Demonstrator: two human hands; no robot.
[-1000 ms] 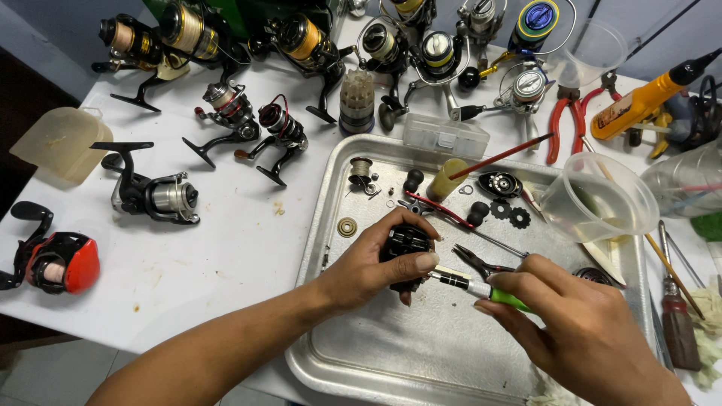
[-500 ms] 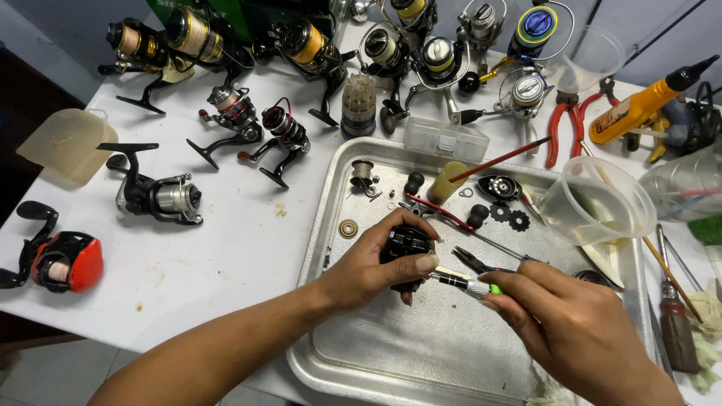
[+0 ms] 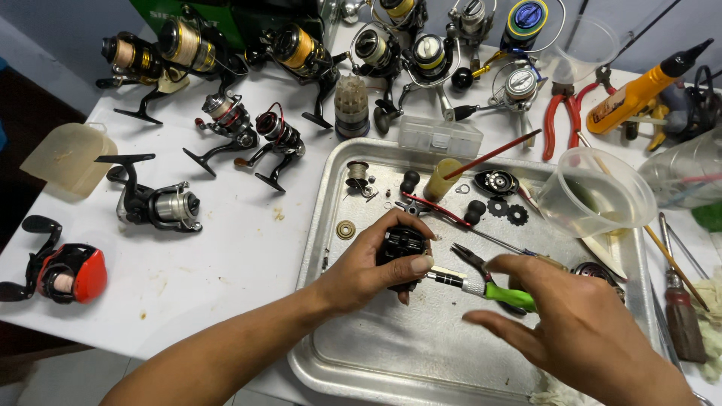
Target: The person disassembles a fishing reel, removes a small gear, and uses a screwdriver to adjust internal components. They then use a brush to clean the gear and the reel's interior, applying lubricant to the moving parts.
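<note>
Head view, and the right hand (image 3: pixel 579 331) has just loosened up: a second ago its fingers were curled tight on the green-handled screwdriver (image 3: pixel 481 287), now they splay wide, the handle only pinched under the thumb. Screwdriver tip stays at the black reel body (image 3: pixel 400 248), so the turning looks paused for a fresh grip. Left hand (image 3: pixel 368 265) remains clamped around that reel body, mid-tray. Metal tray (image 3: pixel 331 188) unchanged; clear plastic cup (image 3: pixel 594 203) at two o'clock.

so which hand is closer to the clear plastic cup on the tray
Right. The right hand lies just below the clear plastic cup; the left hand is further left, gripping the black reel body.
</note>
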